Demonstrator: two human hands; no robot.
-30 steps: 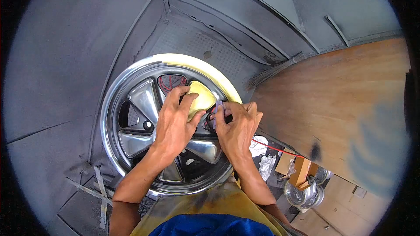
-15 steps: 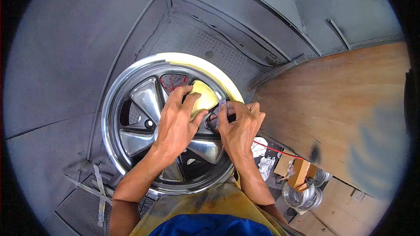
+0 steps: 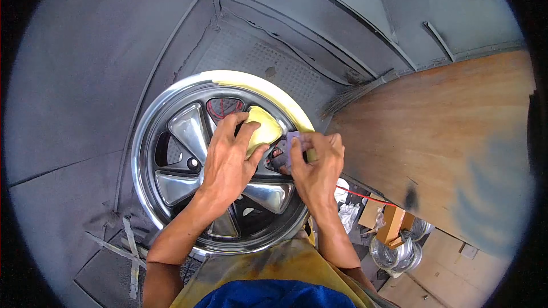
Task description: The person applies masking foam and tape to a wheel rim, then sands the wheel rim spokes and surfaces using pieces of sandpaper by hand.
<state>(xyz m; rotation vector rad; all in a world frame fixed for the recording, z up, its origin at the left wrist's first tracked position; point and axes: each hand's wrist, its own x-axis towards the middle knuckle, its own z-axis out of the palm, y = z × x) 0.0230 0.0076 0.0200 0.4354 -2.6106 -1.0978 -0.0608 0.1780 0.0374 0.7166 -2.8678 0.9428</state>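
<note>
A polished metal wheel [image 3: 266, 195] with dark recesses between its spokes lies in front of me. Yellow covering [image 3: 264, 125] lies over one spoke, and more of it runs along the upper right rim. My left hand [image 3: 229, 159] rests at that yellow spoke, fingers spread and curved, thumb and fingertips at its edge. To the right, my right hand [image 3: 315, 165] pinches a small purple pad [image 3: 293, 151] between thumb and fingers, beside a recess at the wheel's right side.
A plywood panel [image 3: 434, 131] stands on the right, with a straw broom [image 3: 357, 94] near its upper left end. Lower right are white crumpled cloth [image 3: 347, 215], an open cardboard box [image 3: 391, 225], shiny round metal parts [image 3: 394, 254] and a red hose [image 3: 365, 196]. Grey walls surround the wheel.
My right hand has moved slightly right with the purple pad, and more of the pad now shows. My left hand has stayed at the yellow spoke.
</note>
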